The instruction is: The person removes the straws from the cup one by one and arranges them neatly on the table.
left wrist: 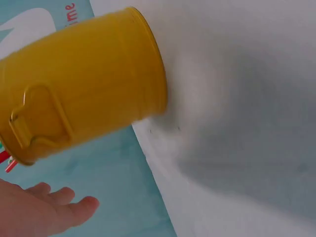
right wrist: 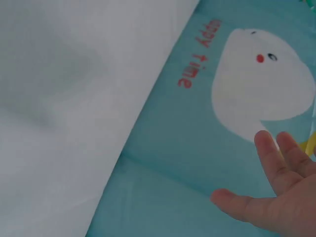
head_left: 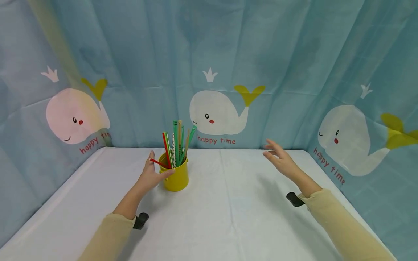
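Note:
A yellow bucket stands upright on the white table, left of the middle, holding several straws in green, red, striped and tan. One red straw leans out over its left rim. Beside the bucket's left side is my left hand, thumb and fingers spread apart; whether it touches the rim cannot be told. In the left wrist view the yellow bucket fills the upper left, with the left hand's fingers apart from its wall. My right hand hangs above the table at the right, fingers spread, holding nothing.
The white tabletop reaches back to a blue curtain printed with whales, which also runs along both sides. Black bands show at both wrists.

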A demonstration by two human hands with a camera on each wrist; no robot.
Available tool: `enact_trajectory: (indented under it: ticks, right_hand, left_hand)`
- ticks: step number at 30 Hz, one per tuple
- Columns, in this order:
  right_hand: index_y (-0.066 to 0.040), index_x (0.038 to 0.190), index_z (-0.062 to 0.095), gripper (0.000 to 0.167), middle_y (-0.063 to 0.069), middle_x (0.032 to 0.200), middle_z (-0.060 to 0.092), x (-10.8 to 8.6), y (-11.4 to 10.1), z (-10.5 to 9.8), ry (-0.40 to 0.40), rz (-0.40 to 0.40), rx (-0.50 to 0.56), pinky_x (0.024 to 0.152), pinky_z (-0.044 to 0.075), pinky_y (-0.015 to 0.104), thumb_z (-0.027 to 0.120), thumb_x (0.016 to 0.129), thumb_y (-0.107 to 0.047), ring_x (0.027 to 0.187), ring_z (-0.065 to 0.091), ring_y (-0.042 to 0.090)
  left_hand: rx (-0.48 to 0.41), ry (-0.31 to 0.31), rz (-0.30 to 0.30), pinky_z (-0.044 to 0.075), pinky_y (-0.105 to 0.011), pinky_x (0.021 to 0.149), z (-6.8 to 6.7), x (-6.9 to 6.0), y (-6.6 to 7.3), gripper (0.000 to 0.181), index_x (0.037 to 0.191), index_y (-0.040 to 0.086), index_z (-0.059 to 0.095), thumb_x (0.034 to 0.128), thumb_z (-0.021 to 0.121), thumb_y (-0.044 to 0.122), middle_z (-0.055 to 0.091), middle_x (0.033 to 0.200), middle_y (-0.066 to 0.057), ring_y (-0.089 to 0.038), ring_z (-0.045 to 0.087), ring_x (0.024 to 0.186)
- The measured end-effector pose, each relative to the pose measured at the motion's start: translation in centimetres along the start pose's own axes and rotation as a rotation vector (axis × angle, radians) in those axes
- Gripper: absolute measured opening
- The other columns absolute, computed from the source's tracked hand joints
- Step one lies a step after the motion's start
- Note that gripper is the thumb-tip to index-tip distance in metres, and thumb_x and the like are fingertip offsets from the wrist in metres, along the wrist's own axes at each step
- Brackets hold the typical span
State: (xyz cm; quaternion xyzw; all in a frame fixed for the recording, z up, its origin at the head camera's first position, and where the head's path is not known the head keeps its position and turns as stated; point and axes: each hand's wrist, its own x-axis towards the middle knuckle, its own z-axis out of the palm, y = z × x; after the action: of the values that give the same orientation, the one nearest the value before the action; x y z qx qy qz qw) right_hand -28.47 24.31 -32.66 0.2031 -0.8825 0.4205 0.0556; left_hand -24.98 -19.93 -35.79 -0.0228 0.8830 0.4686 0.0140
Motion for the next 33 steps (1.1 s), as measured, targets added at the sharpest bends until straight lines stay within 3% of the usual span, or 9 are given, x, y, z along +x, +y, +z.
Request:
enact_trajectory:
  ticks: [5, 13, 18, 22, 33]
  right_hand:
    - [0.002, 0.153, 0.017, 0.064, 0.030, 0.141, 0.041, 0.7, -0.8, 1.4, -0.014, -0.021, 0.093, 0.105, 0.031, 0.062, 0.048, 0.104, -0.025, 0.131, 0.037, 0.045]
    - [0.001, 0.153, 0.019, 0.062, 0.027, 0.137, 0.047, 1.7, -1.8, 3.5, -0.039, -0.019, 0.168, 0.105, 0.032, 0.060, 0.048, 0.104, -0.024, 0.132, 0.038, 0.043]
    - [0.000, 0.153, 0.019, 0.062, 0.026, 0.136, 0.047, 2.4, -2.4, 4.8, -0.072, -0.027, 0.213, 0.107, 0.031, 0.059, 0.048, 0.104, -0.023, 0.132, 0.038, 0.042]
    - [-0.001, 0.153, 0.019, 0.061, 0.026, 0.137, 0.047, 3.1, -2.9, 5.8, -0.092, -0.026, 0.264, 0.109, 0.030, 0.056, 0.047, 0.104, -0.022, 0.132, 0.040, 0.041]
    - [-0.002, 0.152, 0.025, 0.058, 0.025, 0.134, 0.050, 5.0, -4.6, 8.8, -0.115, -0.057, 0.346, 0.107, 0.034, 0.054, 0.050, 0.103, -0.022, 0.125, 0.048, 0.042]
  left_hand:
    - [0.018, 0.027, 0.011, 0.015, -0.065, 0.110, 0.7, 1.0, 0.5, 0.117, 0.153, 0.003, -0.015, 0.0855, 0.072, 0.044, -0.005, 0.158, -0.028, -0.046, 0.002, 0.144]
    - [0.164, 0.075, 0.041, 0.012, -0.069, 0.108, 1.4, 2.3, 1.1, 0.114, 0.153, -0.005, 0.000, 0.0820, 0.072, 0.048, 0.001, 0.158, -0.025, -0.043, 0.001, 0.143]
    - [0.055, 0.042, 0.071, 0.023, -0.063, 0.109, 1.6, 2.6, 0.5, 0.109, 0.153, -0.004, 0.005, 0.0826, 0.075, 0.041, 0.013, 0.153, -0.029, -0.044, 0.017, 0.139]
    - [-0.032, 0.042, 0.092, 0.026, -0.059, 0.110, 1.7, 2.7, 0.1, 0.111, 0.154, -0.002, 0.005, 0.0818, 0.077, 0.042, 0.017, 0.152, -0.029, -0.044, 0.025, 0.137]
    - [-0.037, 0.090, 0.097, 0.024, -0.060, 0.110, 2.3, 2.9, -0.6, 0.113, 0.155, 0.002, 0.008, 0.0790, 0.077, 0.049, 0.018, 0.155, -0.026, -0.045, 0.025, 0.138]
